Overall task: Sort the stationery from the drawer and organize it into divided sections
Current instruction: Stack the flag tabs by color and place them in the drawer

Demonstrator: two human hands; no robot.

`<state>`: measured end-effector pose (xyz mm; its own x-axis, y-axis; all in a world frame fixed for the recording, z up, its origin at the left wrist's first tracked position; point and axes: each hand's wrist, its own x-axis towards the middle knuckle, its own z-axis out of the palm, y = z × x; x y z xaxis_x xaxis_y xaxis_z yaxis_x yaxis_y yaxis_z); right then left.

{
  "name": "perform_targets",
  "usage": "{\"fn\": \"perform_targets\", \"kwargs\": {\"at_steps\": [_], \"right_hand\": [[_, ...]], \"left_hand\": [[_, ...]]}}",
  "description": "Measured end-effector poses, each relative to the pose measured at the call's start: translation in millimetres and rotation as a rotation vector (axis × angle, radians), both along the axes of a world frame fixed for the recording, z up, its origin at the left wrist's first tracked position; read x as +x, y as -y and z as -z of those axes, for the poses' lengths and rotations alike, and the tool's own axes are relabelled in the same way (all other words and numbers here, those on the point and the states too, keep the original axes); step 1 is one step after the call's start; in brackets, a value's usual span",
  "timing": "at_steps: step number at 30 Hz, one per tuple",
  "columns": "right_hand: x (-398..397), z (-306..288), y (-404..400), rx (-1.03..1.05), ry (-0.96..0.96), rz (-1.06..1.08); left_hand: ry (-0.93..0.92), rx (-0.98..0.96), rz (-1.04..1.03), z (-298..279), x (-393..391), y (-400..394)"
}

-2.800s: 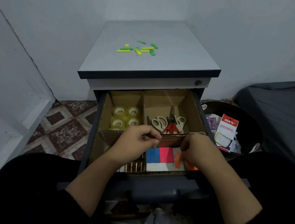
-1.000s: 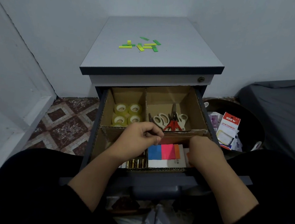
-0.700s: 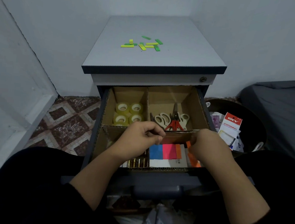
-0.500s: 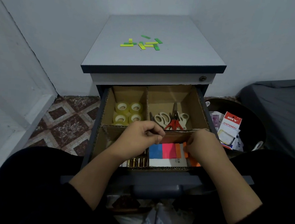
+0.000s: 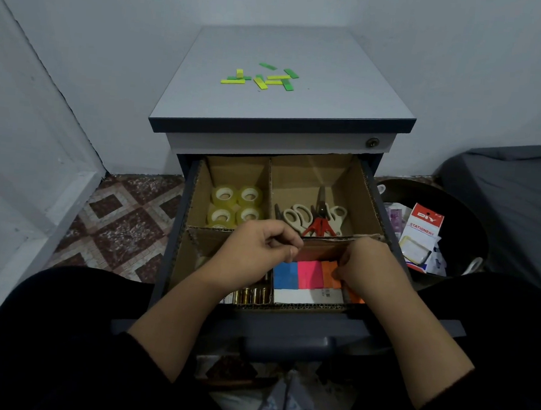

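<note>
The drawer of the small cabinet stands pulled out, and a cardboard divider splits it into four sections, each placed here relative to that divider's cross wall. Behind the wall on the left sit several rolls of clear tape, packed close together. Behind it on the right lie scissors, some with pale handles and one with red handles, overlapping one another. In front of the wall on the right lies a pad of sticky notes showing blue, pink and orange bands. In front on the left, brass-coloured cylinders show just beside the pad, across the middle partition; what they are cannot be told. The left hand hangs over the cross wall with its fingers curled in, thumb against forefinger; whether that grip holds anything cannot be told. The right hand is over the front right section, its fingers curled down and pinching at the orange edge of the notes. On the cabinet's top surface, well behind the drawer, lie scattered green and yellow strips. To the right of the drawer stands a dark bin with a red and white stationery packet in it.
</note>
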<state>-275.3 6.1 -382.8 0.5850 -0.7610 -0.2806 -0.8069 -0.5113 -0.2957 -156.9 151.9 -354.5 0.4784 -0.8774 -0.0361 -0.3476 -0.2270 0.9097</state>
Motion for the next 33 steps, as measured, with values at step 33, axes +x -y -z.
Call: {"fn": "perform_targets", "kwargs": {"at_steps": [33], "right_hand": [[18.5,-33.9,-47.1,0.405,0.052,-0.153]], "left_hand": [[-0.166,-0.185,-0.168,-0.3,8.2,2.0]]}}
